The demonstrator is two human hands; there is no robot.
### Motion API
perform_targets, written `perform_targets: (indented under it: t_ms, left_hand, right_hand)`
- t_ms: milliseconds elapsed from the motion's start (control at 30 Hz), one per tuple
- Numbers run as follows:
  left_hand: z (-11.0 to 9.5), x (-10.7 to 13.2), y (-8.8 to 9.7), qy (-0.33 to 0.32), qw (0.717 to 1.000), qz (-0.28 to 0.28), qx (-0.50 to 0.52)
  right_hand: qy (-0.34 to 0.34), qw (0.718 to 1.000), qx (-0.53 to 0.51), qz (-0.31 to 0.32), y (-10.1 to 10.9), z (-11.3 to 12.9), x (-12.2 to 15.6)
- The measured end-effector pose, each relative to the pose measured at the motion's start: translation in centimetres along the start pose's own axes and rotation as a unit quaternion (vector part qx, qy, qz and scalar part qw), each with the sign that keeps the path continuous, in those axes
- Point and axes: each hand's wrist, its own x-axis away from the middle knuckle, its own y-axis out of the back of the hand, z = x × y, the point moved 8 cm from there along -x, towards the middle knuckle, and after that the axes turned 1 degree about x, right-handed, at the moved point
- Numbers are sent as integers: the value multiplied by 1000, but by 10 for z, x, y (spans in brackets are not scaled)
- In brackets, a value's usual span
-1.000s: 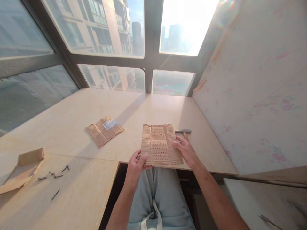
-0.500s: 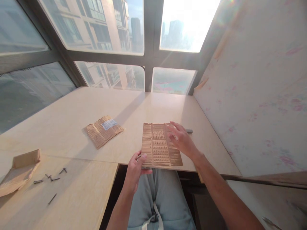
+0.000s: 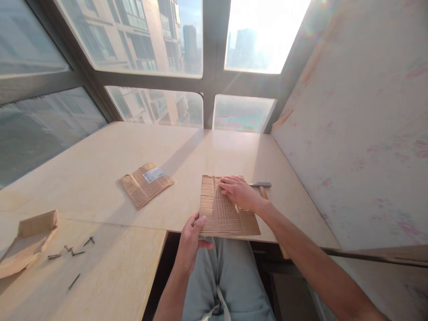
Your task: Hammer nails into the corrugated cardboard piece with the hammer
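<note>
A creased piece of corrugated cardboard (image 3: 224, 219), dotted with rows of small holes, lies at the near edge of the table. My left hand (image 3: 193, 236) pinches its lower left edge, thumb on top and fingers underneath. Across the upper part of the cardboard rests my right hand (image 3: 239, 191), palm down with the fingers stretched out, holding nothing. Just beyond that hand is a hammer (image 3: 262, 184), its metal head on the table and its wooden handle partly covered by my right forearm.
A second cardboard piece (image 3: 147, 185) with a white label lies to the left on the table (image 3: 110, 147). Several dark nails (image 3: 74, 281) are scattered farther left, beside an open cardboard tray (image 3: 31, 240). Windows rise behind, and a patterned wall (image 3: 361, 133) borders the right side.
My right hand has come down from above the cardboard's upper right and moved left, flat onto its surface. More of the hammer shows. My left hand keeps its hold.
</note>
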Motion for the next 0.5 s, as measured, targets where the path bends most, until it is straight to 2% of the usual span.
perform_targets:
  t_ms: [200,500]
  left_hand:
    - [-1,-1,-1,2,1000,4,-1]
    - [5,-2,13,23,999,-2,-24]
  right_hand:
    - [-8,1000,0,-7,8,4,-1]
    - [-23,999,-23,-33,14,0,-4]
